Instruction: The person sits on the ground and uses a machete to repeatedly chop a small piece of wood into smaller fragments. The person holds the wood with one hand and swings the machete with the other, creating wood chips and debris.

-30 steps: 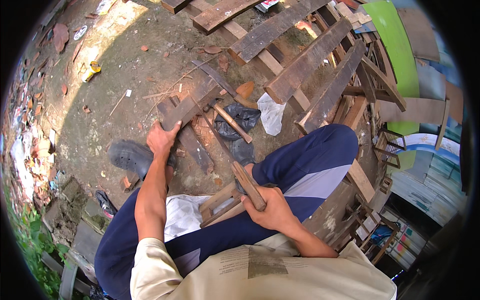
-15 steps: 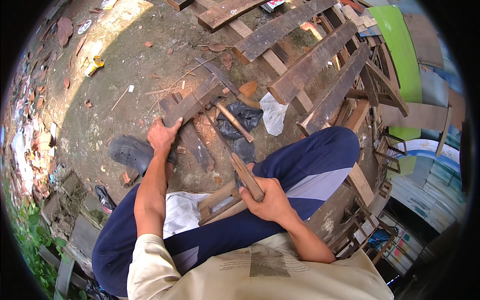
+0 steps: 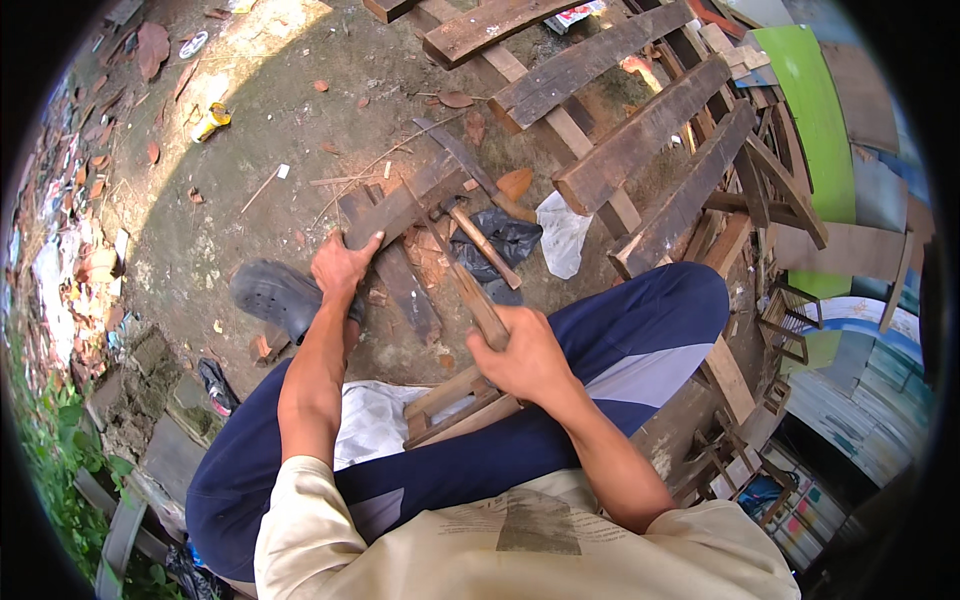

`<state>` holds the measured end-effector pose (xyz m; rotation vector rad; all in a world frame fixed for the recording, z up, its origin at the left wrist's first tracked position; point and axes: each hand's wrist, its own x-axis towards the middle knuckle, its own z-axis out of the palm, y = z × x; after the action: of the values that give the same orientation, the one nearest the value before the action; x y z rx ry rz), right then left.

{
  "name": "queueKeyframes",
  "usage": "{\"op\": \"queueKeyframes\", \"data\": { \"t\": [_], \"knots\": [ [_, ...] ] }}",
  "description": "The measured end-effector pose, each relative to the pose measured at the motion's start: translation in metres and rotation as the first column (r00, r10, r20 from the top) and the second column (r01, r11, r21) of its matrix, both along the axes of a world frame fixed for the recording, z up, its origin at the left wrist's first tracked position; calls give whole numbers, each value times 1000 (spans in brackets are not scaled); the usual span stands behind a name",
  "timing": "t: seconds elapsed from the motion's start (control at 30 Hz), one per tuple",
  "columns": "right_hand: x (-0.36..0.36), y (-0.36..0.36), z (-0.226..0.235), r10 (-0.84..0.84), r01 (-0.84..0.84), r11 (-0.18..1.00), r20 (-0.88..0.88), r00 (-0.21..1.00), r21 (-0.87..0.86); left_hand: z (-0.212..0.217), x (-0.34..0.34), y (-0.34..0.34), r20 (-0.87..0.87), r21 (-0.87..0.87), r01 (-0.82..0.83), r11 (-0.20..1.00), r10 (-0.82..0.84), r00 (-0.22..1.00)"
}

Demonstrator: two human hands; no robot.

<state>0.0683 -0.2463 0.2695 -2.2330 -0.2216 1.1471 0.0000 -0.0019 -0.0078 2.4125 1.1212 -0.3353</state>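
A dark-brown, flat wooden board is held at its near left end by the left hand, the fingers and thumb closed about its edges, on littered bare ground in front of the seated person. The worn wooden handle of a narrow-bladed handsaw is gripped in the fully curled right hand; its thin blade is stretched away across the right part of the board, though whether a cut has been entered cannot be told. The board is laid across a second dark, weathered plank. To its right, a wooden-handled hammer is rested on a crumpled black plastic bag, near a white plastic sheet and a dark-bladed machete. Small lines of print are carried on the beige shirt, beside a dark square patch, and are too small to be read, as are the markings on a red-and-white packet at far right, beyond stacked brown planks.
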Motion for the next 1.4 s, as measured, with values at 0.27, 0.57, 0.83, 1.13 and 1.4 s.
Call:
{"op": "queueKeyframes", "data": {
  "t": [0.27, 0.57, 0.83, 1.13, 1.4],
  "knots": [
    [-31, -34, 26, -142, 146, 978, -37, 989, 147, 1, -3, -1, -13, -21, 2, 1000, -3, 1000],
    [33, 61, -132, -69, 68, 998, 157, 985, 7, 10, 12, -9, -35, -70, 21, 997, -24, 999],
    [-27, -40, 20, -91, 98, 990, -68, 993, 101, 5, 0, -5, -57, -21, 4, 1000, -5, 998],
    [-2, 17, -71, -57, 56, 996, 16, 998, 71, 5, 1, -4, -91, -42, -4, 999, 0, 996],
    [12, 10, -53, -9, 2, 996, 78, 997, 89, 5, -1, -5, -115, -46, 8, 999, -13, 993]
  ]
}}
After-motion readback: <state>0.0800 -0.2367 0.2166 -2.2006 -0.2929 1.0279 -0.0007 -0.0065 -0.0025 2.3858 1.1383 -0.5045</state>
